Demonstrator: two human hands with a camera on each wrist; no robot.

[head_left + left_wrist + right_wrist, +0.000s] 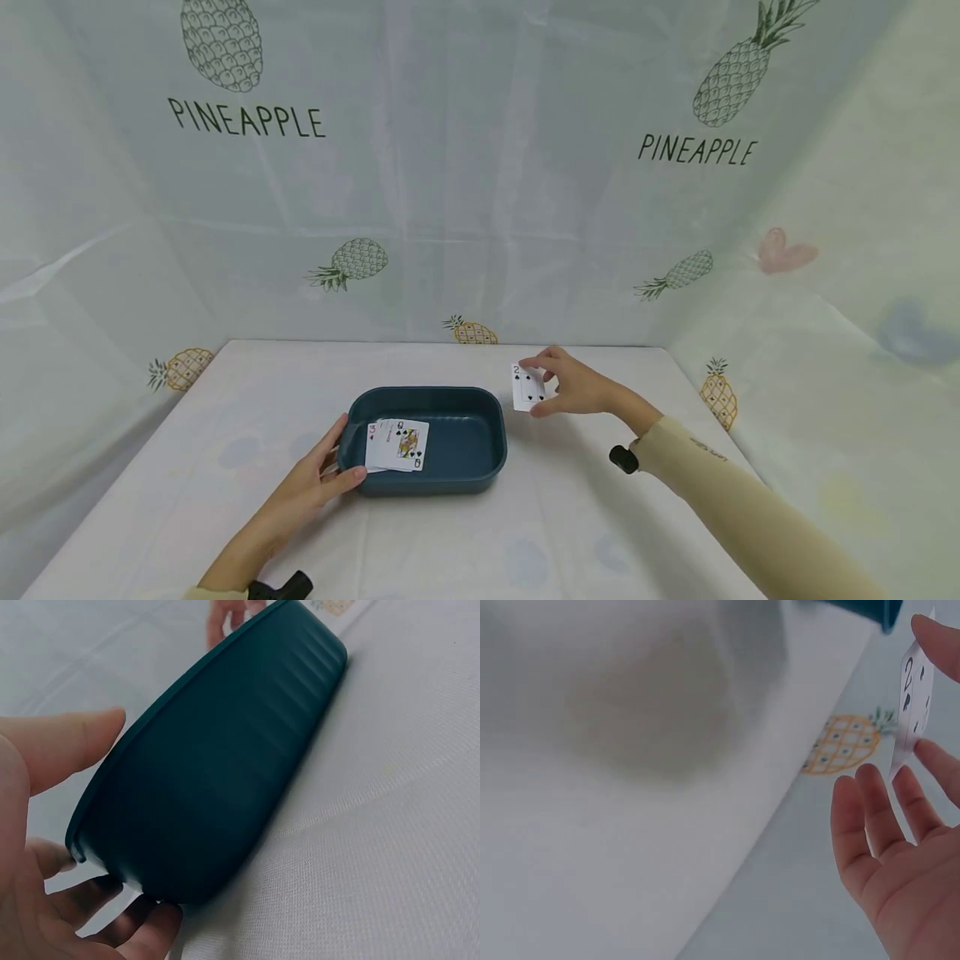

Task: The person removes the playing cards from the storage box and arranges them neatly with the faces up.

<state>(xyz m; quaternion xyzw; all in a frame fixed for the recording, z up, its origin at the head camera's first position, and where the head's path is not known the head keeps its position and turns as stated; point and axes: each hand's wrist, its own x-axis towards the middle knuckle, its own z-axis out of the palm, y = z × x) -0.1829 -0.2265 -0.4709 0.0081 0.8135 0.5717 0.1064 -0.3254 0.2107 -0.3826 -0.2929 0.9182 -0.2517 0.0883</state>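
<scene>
In the head view, a dark teal tray (465,483) stands on the table, with my left hand (307,479) at its left end. The thumb lies on the near corner of the rim and the fingers curl round the end wall (202,765). Inside, on the left, lie overlapping playing cards (388,446); a queen is on top and a red 3 shows at the edge. Right of the tray, above the table, my right hand (573,385) pinches a playing card (525,387) marked 2, with black spades facing out (911,701). Whether another card is behind it, I cannot tell.
A white cloth covers the table (435,554), whose far edge meets a hanging curtain (480,208) printed with pineapples. More curtain hangs on the left and right sides.
</scene>
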